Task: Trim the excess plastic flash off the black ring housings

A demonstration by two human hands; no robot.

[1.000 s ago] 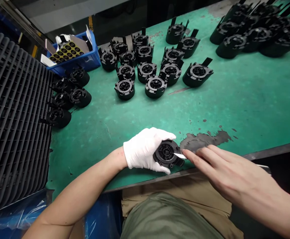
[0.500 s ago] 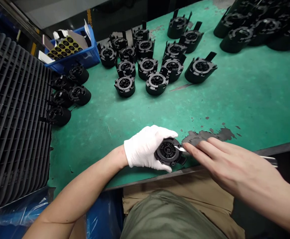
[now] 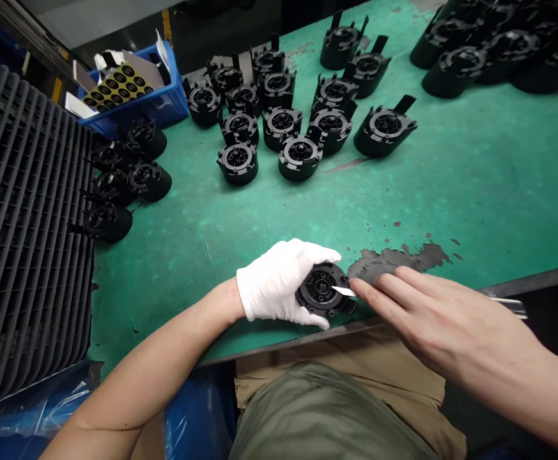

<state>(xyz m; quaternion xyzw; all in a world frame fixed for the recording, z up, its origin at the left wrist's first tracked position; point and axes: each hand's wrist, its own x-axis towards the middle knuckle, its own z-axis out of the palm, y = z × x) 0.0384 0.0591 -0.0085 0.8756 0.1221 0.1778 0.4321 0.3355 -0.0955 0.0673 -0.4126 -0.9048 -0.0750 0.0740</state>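
Near the front edge of the green table, my left hand in a white glove is closed around the side of a round black plastic housing. Its ringed face is turned up towards me. My bare right hand grips a utility knife from the right. The pale pointed blade reaches over the housing's face, right of the centre; whether it touches the surface I cannot tell. The knife's back end shows behind the hand, while most of the handle is hidden under the fingers.
Several similar black housings stand in the middle back, more at the far right, and a smaller group at the left. A blue bin holds a sheet of round yellow-and-black stickers. Black slatted stacks line the left side.
The knife's blade has shifted slightly across the housing's face and is turned to show more of its flat side. Both hands keep their holds. The whole view has moved a little.
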